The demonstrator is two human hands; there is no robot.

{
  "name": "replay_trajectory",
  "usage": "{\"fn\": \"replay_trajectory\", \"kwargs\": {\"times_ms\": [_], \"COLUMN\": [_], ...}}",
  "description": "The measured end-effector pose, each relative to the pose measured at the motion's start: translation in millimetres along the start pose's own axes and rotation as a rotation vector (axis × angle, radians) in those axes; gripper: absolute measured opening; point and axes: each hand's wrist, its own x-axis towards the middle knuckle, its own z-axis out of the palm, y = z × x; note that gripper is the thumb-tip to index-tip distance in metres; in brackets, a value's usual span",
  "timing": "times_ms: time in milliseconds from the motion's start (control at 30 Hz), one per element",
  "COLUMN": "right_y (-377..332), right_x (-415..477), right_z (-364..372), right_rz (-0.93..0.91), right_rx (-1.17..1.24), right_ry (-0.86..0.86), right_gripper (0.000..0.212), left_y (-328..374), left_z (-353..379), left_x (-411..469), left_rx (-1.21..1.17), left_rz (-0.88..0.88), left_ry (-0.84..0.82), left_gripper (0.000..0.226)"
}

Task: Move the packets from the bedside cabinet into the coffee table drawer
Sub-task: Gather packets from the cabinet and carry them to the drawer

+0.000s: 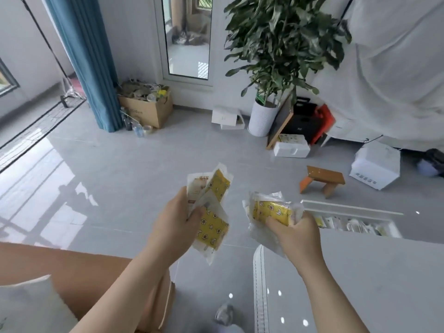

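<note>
My left hand (171, 227) grips a fan of yellow-and-white packets (212, 212), held up over the grey floor. My right hand (298, 234) is closed on another bunch of yellow packets in clear wrap (271, 212). Just right of that hand, the coffee table drawer (355, 221) stands pulled out, with several small white and yellow items lying inside. The grey glossy coffee table top (360, 280) fills the lower right. The bedside cabinet is not in view.
A tan sofa with a cushion (60, 267) sits at lower left. On the floor ahead are a small wooden stool (323, 180), white boxes (374, 165), a potted plant (263, 116) and a cardboard box (146, 106) by a blue curtain.
</note>
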Motion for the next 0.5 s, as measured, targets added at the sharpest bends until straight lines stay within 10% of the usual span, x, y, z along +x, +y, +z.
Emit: {"fn": "replay_trajectory", "kwargs": {"times_ms": [500], "right_y": [17], "right_x": [212], "right_z": [-29], "right_rz": [0.069], "right_rx": [0.019], "right_ry": [0.023], "right_gripper": [0.021], "left_y": [73], "left_z": [117], "left_x": [214], "left_rx": [0.137], "left_rz": [0.040], "left_ry": [-0.183], "left_gripper": [0.014]}}
